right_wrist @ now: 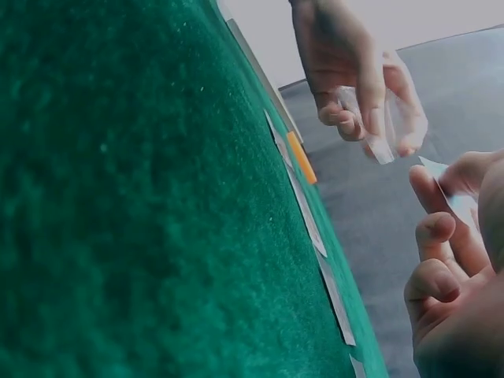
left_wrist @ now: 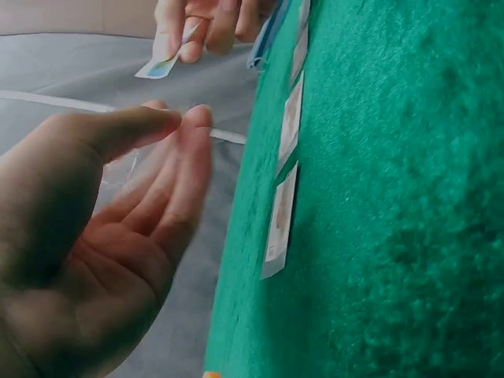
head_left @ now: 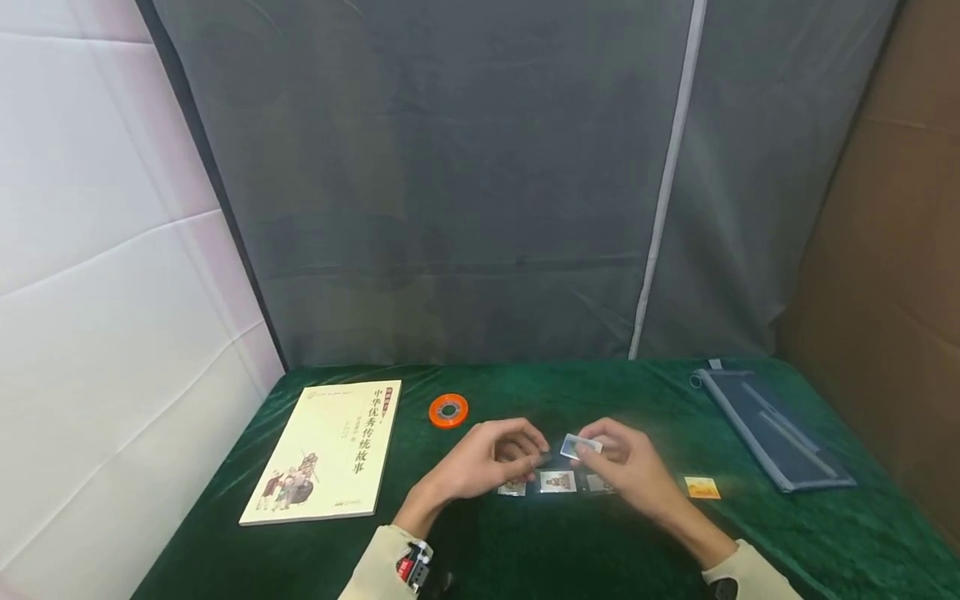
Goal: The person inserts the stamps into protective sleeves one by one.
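My right hand (head_left: 633, 471) pinches a small stamp-like card (head_left: 579, 444) with a white border and a bluish picture between thumb and fingers. To its left, my left hand (head_left: 491, 457) holds a clear plastic sleeve (right_wrist: 383, 150) between thumb and fingertips, a small gap away from the card. Both hands are raised over a row of small picture cards. The middle card (head_left: 557, 482) shows a figure and lies flat on the green cloth. A left card (head_left: 512, 490) and a right card (head_left: 597, 483) are partly covered by the hands.
Right of the right hand lies a yellow-orange card (head_left: 702, 487). A blue mesh zip pouch (head_left: 772, 433) is farther right. An orange ring-shaped roll (head_left: 448, 411) sits behind the left hand, and a cream book (head_left: 322, 450) lies at the left on the green cloth (head_left: 525, 550).
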